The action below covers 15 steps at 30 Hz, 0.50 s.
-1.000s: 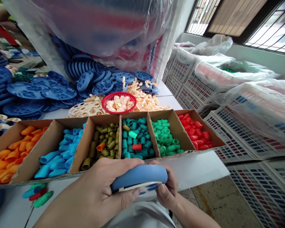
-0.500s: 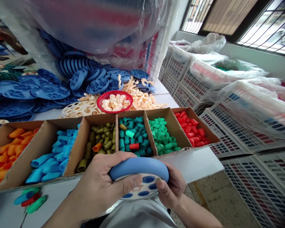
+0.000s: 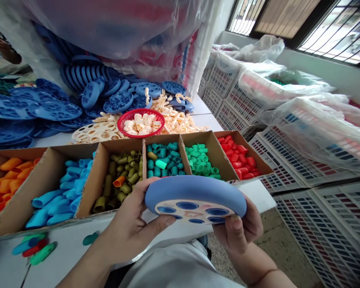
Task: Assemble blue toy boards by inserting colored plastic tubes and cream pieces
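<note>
A round blue disc (image 3: 195, 192) with a pale, holed face is held up in front of my body. My left hand (image 3: 132, 224) grips its left edge, thumb on the pale face. On the right edge my right hand (image 3: 241, 228) is closed, its thumb pressing the face. Behind the disc runs a divided cardboard box (image 3: 90, 188) with orange caps (image 3: 10, 176), light blue caps (image 3: 63, 196), olive caps (image 3: 123, 172), teal caps (image 3: 165, 160), green caps (image 3: 201, 160) and red caps (image 3: 238, 160). The disc hides part of the box's front edge.
Several loose caps (image 3: 37, 248) and a teal cap (image 3: 90, 239) lie on the white table (image 3: 63, 264). Behind the box are a red basket (image 3: 141, 122) of pale pieces and piled blue discs (image 3: 54, 110). Stacked crates (image 3: 303, 160) stand right. A person's hand (image 3: 0, 42) shows far left.
The blue disc has moved right and up and looks larger, with more of its holed face showing. Both hands have moved with it. A teal cap on the table has come into view.
</note>
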Motion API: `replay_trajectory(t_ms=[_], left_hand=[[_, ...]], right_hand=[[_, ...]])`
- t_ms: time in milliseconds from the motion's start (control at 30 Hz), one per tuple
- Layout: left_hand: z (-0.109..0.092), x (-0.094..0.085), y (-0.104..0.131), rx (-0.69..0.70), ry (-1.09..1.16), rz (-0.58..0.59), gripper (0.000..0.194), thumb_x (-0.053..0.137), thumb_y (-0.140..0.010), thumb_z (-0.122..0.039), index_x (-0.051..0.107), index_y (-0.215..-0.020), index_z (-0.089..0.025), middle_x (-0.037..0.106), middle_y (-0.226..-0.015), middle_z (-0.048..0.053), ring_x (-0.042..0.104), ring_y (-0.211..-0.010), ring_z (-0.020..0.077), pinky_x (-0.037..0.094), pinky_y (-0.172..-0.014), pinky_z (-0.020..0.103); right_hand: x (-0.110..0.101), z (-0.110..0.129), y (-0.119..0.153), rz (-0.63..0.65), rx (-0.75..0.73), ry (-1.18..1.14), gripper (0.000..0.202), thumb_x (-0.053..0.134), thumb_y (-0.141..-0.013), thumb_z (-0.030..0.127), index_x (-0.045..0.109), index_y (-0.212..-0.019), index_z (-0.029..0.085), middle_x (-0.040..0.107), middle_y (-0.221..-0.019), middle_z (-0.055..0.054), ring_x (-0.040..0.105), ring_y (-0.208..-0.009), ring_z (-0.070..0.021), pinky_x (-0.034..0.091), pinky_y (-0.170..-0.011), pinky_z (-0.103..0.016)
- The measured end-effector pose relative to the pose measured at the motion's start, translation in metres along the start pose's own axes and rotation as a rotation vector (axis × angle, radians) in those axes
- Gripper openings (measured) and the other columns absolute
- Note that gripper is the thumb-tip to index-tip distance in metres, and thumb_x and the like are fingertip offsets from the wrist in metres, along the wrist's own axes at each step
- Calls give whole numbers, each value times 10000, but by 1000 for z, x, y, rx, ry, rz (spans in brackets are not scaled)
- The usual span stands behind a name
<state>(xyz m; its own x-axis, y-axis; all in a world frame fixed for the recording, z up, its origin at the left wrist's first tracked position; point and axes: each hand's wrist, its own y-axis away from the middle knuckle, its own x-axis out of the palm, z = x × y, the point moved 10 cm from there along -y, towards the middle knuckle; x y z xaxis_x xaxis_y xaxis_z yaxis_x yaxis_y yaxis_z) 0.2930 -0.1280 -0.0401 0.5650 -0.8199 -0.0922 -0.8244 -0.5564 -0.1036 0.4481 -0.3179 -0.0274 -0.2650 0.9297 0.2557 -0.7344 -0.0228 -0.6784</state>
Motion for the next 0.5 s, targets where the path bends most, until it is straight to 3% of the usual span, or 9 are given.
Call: replay_trajectory(t_ms=[133,267,400,500], left_hand=[[6,0,1,-18,-108,-48,673,828,-854,-402,492,-1429,-306,643,-1215,78,707,-951,218,658,-791,312],[10,8,-2,69,-245,-23,883,892,-764,-373,385,-1486,-376,624,-1321,102,716,-953,263,662,-799,426],[8,10,-1,167,-325,-173,771,814,-842,-309,354,-1460,-350,656,-1247,70,722,-940,227,624,-802,375],[-20,15,-1,364,-322,-217,703,796,-851,-264,387,-1419,-326,659,-1147,45,709,-885,187,594,-769,315]], right_hand=[[3,6,-3,-8,14,-28,310,740,-925,411,784,-1183,245,786,-932,-15,715,-695,-192,577,-609,-299],[1,4,-2,-14,-4,-39,355,759,-907,433,779,-1197,230,790,-961,-40,737,-755,-233,601,-655,-347],[-3,-14,-7,-31,118,-71,339,785,-892,462,785,-1148,240,766,-971,-33,692,-778,-195,573,-693,-329],[-4,-4,-12,22,74,-42,369,738,-927,523,748,-1214,292,737,-913,-27,698,-747,-233,585,-677,-402]])
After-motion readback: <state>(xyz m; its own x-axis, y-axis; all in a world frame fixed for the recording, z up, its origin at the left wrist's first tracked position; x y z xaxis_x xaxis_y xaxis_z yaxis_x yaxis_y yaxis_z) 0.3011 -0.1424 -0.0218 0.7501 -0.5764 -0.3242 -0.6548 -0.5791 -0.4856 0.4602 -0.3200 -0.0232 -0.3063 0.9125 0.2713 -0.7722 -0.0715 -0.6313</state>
